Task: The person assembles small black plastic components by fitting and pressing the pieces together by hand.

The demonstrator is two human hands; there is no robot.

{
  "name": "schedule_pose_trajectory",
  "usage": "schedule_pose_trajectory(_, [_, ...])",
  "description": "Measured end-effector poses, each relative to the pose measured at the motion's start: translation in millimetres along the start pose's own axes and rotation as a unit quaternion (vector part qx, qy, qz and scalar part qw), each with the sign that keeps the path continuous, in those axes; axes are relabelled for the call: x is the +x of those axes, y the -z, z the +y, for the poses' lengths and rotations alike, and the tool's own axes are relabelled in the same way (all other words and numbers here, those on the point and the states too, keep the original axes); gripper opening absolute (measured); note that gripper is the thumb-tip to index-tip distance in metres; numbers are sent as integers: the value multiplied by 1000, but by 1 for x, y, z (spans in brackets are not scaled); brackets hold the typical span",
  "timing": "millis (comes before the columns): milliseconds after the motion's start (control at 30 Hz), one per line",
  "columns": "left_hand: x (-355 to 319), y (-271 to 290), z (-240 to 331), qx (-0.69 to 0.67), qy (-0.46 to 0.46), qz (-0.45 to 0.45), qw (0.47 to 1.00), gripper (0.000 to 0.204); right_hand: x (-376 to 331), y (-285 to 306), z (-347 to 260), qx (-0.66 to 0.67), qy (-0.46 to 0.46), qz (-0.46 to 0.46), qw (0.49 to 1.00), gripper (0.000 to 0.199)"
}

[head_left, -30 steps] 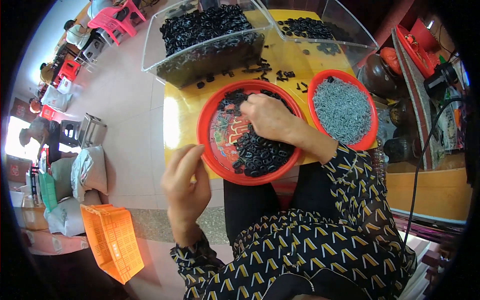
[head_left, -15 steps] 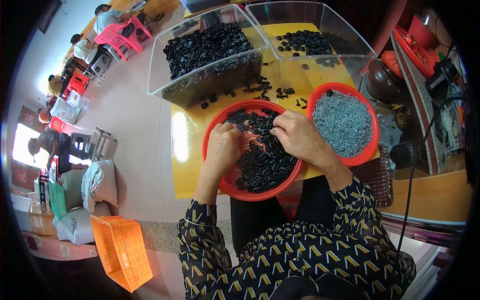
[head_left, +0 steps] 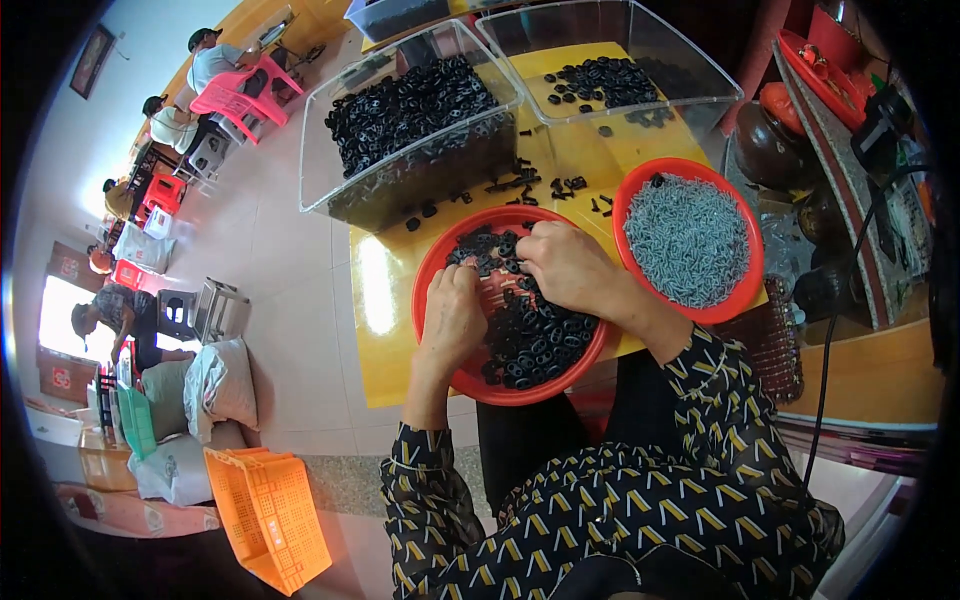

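A red round basin (head_left: 520,394) in front of me holds many small black oval parts with two holes (head_left: 545,350). My left hand (head_left: 455,315) is over its left side, fingers pinched together. Facing it, my right hand (head_left: 568,268) is over the far right part of the basin, thumb and fingers also closed. Whatever lies between the fingertips of either hand is hidden or too small to name. Close by on the right, a second red basin (head_left: 755,262) is full of small silvery screws (head_left: 685,240), with one dark piece near its far left edge.
On the yellow tabletop (head_left: 385,350), a clear bin (head_left: 315,150) heaped with black parts stands beside another clear bin (head_left: 735,95) holding fewer. Loose black pieces (head_left: 520,178) lie before them. An orange basket (head_left: 270,520), sacks (head_left: 220,385) and seated people are at left. A black cable (head_left: 825,385) hangs at right.
The view has shifted slightly. My right hand has moved left and a little farther away within the basin, closer to my left hand. Both hands stay closed.
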State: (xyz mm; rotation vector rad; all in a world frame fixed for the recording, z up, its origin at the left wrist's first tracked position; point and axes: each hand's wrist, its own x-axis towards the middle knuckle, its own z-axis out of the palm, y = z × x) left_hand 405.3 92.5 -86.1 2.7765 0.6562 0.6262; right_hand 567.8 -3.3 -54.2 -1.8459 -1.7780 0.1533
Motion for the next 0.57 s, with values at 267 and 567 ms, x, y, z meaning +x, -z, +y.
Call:
schedule_pose_trajectory(267, [-8, 8, 7, -174, 50, 106, 978, 14, 29, -29, -15, -68, 36, -30, 997, 12])
schedule_pose_trajectory(567, [-20, 9, 11, -366, 247, 134, 887, 9, 37, -50, -15, -113, 99, -56, 987, 19])
